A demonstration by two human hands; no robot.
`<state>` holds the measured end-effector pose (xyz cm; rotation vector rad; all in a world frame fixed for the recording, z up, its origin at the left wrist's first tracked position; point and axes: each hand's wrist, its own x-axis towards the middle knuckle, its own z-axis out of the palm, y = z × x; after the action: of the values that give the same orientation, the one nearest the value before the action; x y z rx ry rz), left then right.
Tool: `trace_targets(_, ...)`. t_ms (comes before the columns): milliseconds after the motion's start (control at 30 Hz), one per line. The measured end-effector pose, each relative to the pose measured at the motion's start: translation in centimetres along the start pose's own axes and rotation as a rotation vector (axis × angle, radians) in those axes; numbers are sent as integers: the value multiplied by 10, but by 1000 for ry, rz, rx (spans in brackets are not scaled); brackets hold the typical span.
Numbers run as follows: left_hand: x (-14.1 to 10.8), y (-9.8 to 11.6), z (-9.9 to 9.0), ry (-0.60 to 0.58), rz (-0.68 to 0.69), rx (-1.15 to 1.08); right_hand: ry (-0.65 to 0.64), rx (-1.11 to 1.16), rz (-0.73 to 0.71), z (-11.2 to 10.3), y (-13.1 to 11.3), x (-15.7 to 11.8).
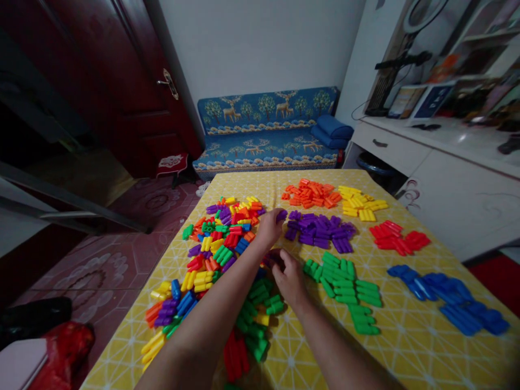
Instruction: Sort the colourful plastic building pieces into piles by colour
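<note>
**Blocks (233, 241) heaped on a yellow tablecloth (422, 352)**

A purple block (281, 216) is pinched by the left hand (268, 227), near the purple pile (319, 227). The right hand (290, 277) is half curled; whether anything is gripped cannot be told. A blue deer-print sofa (264, 138) is set beyond, a white cabinet (459, 179) to the right.

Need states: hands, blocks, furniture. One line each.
Left hand: closed on a purple block
Right hand: fingers curled at the mixed pile's edge, grip unclear
Mixed pile: colours jumbled
Orange blocks: heaped together
Yellow blocks: grouped
Purple blocks: heaped
Red blocks: grouped
Green blocks: grouped
Blue blocks: grouped
Drawer: shut
Door: appears open
Blue cushions: stacked
</note>
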<state>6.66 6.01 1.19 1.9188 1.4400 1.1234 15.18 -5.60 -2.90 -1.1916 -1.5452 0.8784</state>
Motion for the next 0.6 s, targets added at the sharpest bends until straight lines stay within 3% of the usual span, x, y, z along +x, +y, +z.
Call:
trace_targets(133, 21, 6, 20, -25, 185, 180, -4, -33, -15, -2, -2, 1)
trace_targets(233, 27, 7, 31, -223, 259, 236, -15, -26, -2, -3, -3, 0)
trace_targets(333, 21, 7, 29, -385, 299, 227, -22, -25, 1, -2, -2, 0)
trace_targets(467, 4, 2, 1, -258, 282, 173, -11, 28, 4, 0, 2, 1)
trace_targets(600, -12, -14, -31, -154, 188, 269, 60, 34, 33, 2, 10, 2)
